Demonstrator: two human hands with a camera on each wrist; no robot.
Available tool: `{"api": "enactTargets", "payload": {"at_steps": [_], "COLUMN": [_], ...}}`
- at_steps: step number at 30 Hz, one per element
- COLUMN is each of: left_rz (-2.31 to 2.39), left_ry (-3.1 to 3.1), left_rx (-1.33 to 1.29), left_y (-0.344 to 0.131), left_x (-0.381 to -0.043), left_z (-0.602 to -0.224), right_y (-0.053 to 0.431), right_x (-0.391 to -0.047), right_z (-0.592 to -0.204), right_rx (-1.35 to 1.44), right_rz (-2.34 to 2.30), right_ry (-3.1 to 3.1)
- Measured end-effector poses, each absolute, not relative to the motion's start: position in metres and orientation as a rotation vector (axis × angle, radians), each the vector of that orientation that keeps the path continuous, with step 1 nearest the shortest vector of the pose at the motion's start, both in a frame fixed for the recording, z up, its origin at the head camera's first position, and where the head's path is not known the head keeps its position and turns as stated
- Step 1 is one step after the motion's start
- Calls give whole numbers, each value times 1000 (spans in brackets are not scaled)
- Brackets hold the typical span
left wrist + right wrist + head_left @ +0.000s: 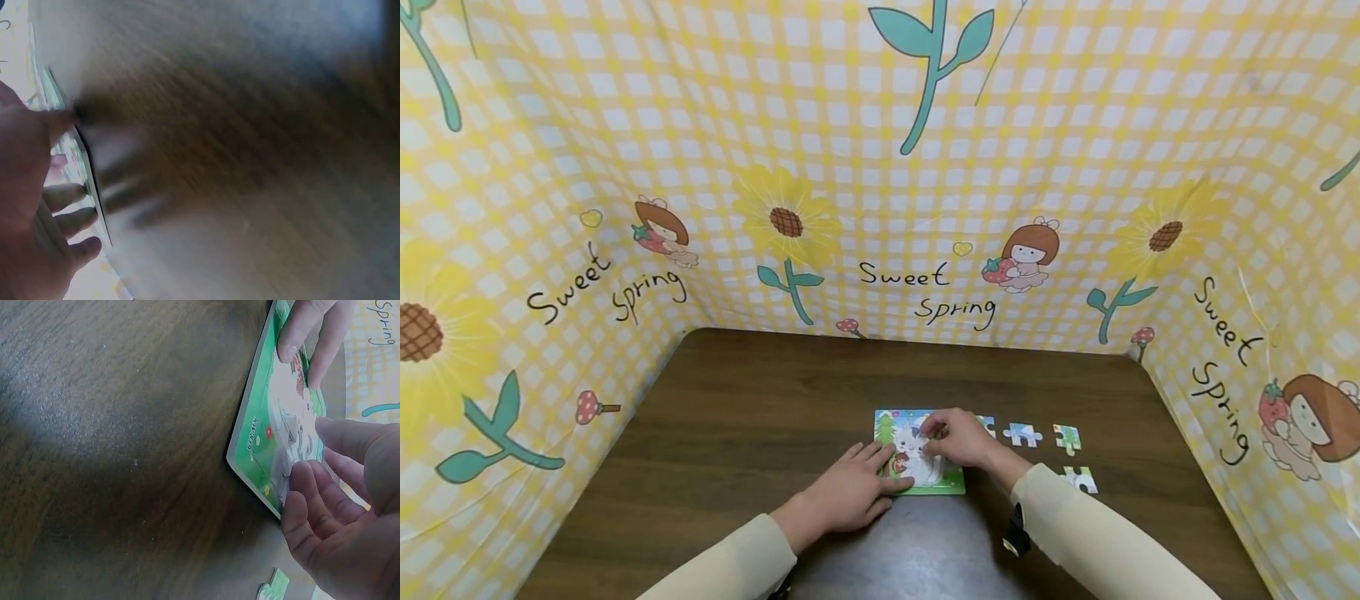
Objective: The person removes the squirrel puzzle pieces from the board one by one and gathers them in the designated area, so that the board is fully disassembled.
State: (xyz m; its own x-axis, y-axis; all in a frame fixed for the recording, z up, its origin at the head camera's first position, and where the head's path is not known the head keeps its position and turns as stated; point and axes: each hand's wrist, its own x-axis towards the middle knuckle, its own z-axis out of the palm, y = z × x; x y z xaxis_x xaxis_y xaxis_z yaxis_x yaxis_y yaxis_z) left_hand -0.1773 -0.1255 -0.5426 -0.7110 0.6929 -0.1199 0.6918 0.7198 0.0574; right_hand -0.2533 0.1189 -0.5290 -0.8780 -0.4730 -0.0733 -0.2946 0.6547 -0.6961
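A jigsaw puzzle [955, 483] with a white animal and green border lies flat on the dark table. My left hand [852, 490] rests at its left side, fingers straight and spread, their tips touching the picture. In the left wrist view, that hand [28, 187] lies along the board's edge. Over the puzzle's right part, my right hand [966, 437] has bent fingers and thumb at a mostly white puzzle piece [299, 439], which they appear to pinch. The fingers partly hide this piece.
Right of the board lie loose puzzle pieces: a blue and white one [1023, 434], a green one [1067, 438] and a white and green one [1081, 479]. Another [987, 423] shows partly behind the right hand. Checked cloth [880, 208] walls the table [737, 400] at back and sides.
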Motion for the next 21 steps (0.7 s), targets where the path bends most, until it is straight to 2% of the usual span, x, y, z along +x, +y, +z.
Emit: {"api": "enactTargets", "payload": {"at_steps": [7, 21], "left_rz": [-97, 149], "left_ry": [2859, 2756], "left_rx": [1134, 1080], "left_y": [-122, -122], "left_x": [-178, -171], "left_z": [-542, -541], "right_y": [115, 112], "right_x": [-255, -257], "right_z": [-526, -527], "right_rx": [-638, -606], "right_rz": [-1052, -1047], "right_ry": [2605, 2588]}}
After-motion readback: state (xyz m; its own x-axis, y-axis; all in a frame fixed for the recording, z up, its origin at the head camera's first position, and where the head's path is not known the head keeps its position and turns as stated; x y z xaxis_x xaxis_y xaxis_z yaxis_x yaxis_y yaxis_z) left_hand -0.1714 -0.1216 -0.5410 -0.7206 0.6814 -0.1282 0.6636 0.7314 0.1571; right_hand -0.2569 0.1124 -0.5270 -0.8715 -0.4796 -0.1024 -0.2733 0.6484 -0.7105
